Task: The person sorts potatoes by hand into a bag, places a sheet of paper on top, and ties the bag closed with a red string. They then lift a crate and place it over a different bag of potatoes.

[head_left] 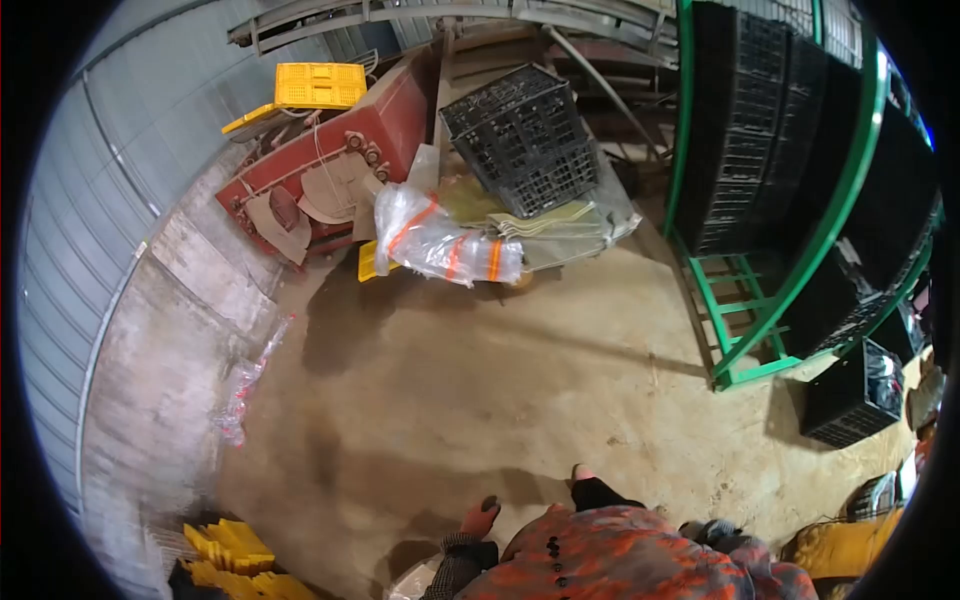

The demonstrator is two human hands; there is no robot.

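My left hand [480,518], in a red glove with dark fingertips, hangs low at the bottom of the view, left of my red-and-grey patterned shirt [610,555]. Its fingers point forward, and nothing shows in them. Close below that hand is the pale rounded edge of an object [415,580], cut off by the frame. On the other side of my body, my right hand [712,532] appears as a dark grey gloved shape, its fingers mostly hidden. Ahead of my shirt, a dark trouser leg and foot [590,482] stand on the concrete floor [480,400].
Ahead, a black crate [525,135] rests on folded sheets beside a clear plastic-wrapped bundle [440,240]. A red machine [335,165] holds yellow crates [320,85]. Stacked black crates [735,140] fill a green rack [760,372]; another crate [855,395] stands nearby. Yellow pieces [230,550] lie lower left.
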